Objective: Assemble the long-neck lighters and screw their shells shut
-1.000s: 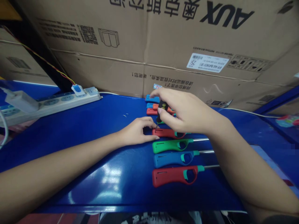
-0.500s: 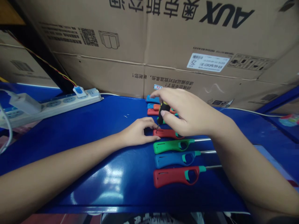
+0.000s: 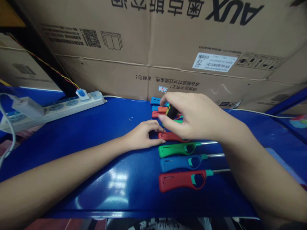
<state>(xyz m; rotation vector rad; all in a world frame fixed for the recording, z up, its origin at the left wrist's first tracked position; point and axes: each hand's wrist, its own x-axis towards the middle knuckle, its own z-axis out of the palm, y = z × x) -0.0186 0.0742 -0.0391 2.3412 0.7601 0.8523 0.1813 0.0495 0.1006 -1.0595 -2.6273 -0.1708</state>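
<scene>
My right hand (image 3: 194,116) is closed around a black and yellow screwdriver (image 3: 171,111), held tilted. Its thin tip meets the handle end of a red gas lighter (image 3: 171,136) lying on the blue table. On that same end, the thumb and fingers of my left hand (image 3: 140,135) pinch the lighter from both sides. Closer to me lie a green lighter (image 3: 170,149), a blue lighter (image 3: 174,163) and another red lighter (image 3: 174,181), in a row with their metal tubes to the right. Beyond my right hand, several more lighters are partly covered, among them a blue one (image 3: 155,101).
A large cardboard box (image 3: 107,76) stands along the back of the blue table (image 3: 96,198). At the left is a white power strip (image 3: 59,107) with plugs and cables. Small white slivers (image 3: 130,118) lie left of the lighters.
My right hand has tilted the screwdriver handle further to the right and away from me, with the tip still at the red lighter. My left hand keeps its hold.
</scene>
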